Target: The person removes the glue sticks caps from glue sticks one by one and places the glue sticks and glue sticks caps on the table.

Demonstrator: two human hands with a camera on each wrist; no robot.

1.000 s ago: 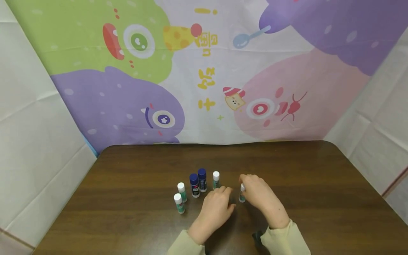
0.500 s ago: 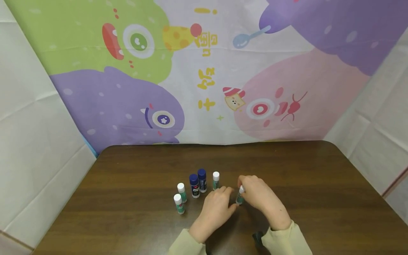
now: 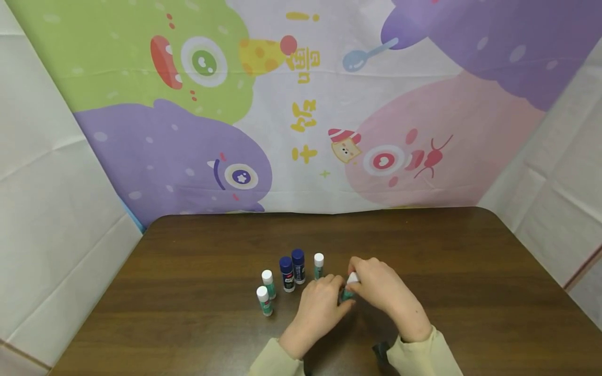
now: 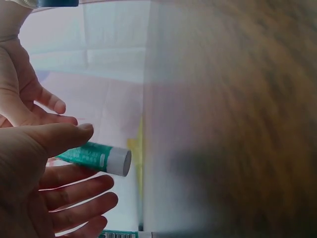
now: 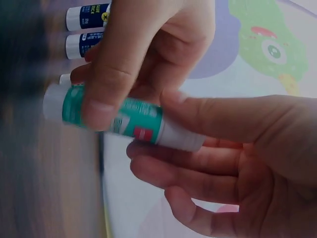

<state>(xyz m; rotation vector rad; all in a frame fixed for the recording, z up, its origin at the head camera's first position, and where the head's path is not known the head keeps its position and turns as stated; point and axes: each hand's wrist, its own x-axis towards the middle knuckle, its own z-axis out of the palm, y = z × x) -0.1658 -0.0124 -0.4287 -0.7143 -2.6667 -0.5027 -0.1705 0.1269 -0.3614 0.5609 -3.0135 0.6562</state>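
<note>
A green glue stick (image 3: 347, 294) with a white cap is held between both hands, tilted. My left hand (image 3: 317, 308) pinches its green body (image 5: 141, 115) between thumb and fingers, near the white base. My right hand (image 3: 384, 286) grips the white cap (image 3: 352, 279) from above. In the left wrist view the glue stick's base (image 4: 119, 161) points away from the left thumb, and the cap end is hidden. Just beyond the left fingers stands another green glue stick (image 3: 319, 265), its lower part hidden by that hand.
Left of the hands, two navy glue sticks (image 3: 287, 273) stand upright close together. Two green, white-capped glue sticks (image 3: 265, 301) stand further left. All are on a brown wooden table (image 3: 197, 324), with a cartoon-printed cloth (image 3: 324, 193) hanging behind its far edge.
My right hand has brought the glue stick left from its upright stand on the table, tilting it. The left thumb and fingers have taken hold of its body. The other glue sticks have stayed put.
</note>
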